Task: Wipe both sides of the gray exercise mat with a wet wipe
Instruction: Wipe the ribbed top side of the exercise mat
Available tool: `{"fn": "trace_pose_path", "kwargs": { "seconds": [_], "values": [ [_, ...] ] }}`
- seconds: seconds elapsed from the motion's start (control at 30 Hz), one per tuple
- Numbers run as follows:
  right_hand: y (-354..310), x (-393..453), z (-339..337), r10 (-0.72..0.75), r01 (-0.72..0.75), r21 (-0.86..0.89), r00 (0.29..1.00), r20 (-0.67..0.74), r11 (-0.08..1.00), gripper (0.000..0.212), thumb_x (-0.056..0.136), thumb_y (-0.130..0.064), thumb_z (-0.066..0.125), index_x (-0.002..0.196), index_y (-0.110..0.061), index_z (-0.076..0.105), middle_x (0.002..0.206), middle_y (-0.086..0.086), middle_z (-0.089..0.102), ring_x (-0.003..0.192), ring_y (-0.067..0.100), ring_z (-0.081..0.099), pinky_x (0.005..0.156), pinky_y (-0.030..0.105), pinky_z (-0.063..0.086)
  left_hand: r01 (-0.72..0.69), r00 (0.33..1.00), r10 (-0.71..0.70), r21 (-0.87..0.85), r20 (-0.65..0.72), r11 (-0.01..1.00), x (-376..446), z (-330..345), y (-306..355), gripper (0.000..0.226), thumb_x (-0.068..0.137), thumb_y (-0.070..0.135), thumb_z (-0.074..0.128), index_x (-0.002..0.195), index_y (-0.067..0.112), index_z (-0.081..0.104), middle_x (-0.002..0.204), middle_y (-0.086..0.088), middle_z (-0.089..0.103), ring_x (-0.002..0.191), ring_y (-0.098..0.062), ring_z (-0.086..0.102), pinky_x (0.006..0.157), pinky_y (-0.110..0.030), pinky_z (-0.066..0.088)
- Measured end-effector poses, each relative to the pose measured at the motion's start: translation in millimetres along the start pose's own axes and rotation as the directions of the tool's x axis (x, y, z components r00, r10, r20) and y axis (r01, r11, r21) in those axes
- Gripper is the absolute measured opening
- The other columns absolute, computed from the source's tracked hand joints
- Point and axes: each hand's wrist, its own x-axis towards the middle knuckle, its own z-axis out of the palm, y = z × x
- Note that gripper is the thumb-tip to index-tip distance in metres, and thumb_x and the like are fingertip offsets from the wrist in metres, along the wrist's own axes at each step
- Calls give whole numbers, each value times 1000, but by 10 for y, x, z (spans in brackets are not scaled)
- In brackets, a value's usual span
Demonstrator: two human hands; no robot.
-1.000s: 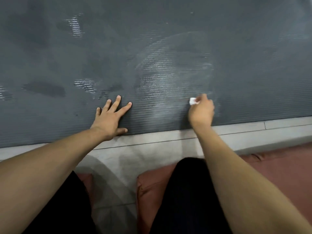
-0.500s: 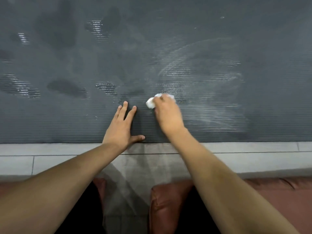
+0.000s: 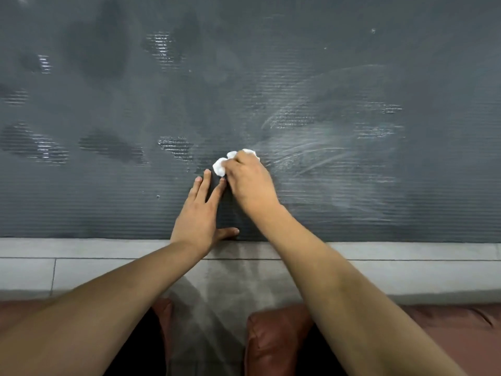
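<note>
Gray exercise mat (image 3: 108,199), ribbed, spread flat on tiled floor (image 3: 108,272), edges cut off by frame. Left hand (image 3: 198,215) lies flat, fingers extended, on mat. Right hand (image 3: 250,183) clenches crumpled wet wipe (image 3: 221,165), largely hidden beneath fingers, against mat.

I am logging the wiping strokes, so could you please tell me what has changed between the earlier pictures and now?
The right hand, gripping the crumpled white wet wipe, swept leftward across the ribbed gray exercise mat until it sits beside the left hand. The left hand stayed flat on the mat near its front edge, and the wipe stayed gripped.
</note>
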Motion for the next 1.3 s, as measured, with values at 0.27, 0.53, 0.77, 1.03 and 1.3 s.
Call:
{"fn": "trace_pose_path", "kwargs": {
  "seconds": [0.27,0.53,0.77,1.03,1.3],
  "values": [
    [1513,688,-975,436,-512,-296,853,-288,807,28,91,-12,49,109,-10,70,107,20,60,99,38,58,82,38,45,3,1000,-3,0,3,1000,15,35,-38,118,76,58,80,164,30,4,170,0,-18,157,-20,-12,127,-32,3],
    [713,541,-355,229,-250,-77,950,-213,965,21,84,-12,53,90,-19,73,93,9,65,88,31,58,76,37,50,-23,1000,23,6,-21,1000,32,79,-80,117,77,60,78,163,29,4,170,-1,-18,157,-21,-12,128,-32,3],
    [274,308,-25,-66,66,-4,995,-75,998,11,86,-8,65,93,-14,71,89,7,61,82,31,59,68,38,53,-88,996,89,74,-14,993,19,32,-187,109,82,70,66,163,31,4,171,-2,-14,158,-19,-6,127,-32,11],
    [730,1391,-298,415,-450,-65,864,-285,891,15,90,-9,56,97,-6,69,100,19,59,91,39,58,77,39,42,-201,939,241,177,-244,963,508,-386,-557,50,91,41,42,135,21,58,142,-4,53,116,-28,57,96,-43,50],
    [590,1659,53,146,-169,-84,962,-231,982,13,88,-2,64,93,-13,68,86,6,55,75,29,53,68,37,48,-55,887,121,158,-446,986,1859,-970,-1208,59,97,35,37,151,12,44,159,-13,39,146,-35,36,120,-47,33]
  ]
}}
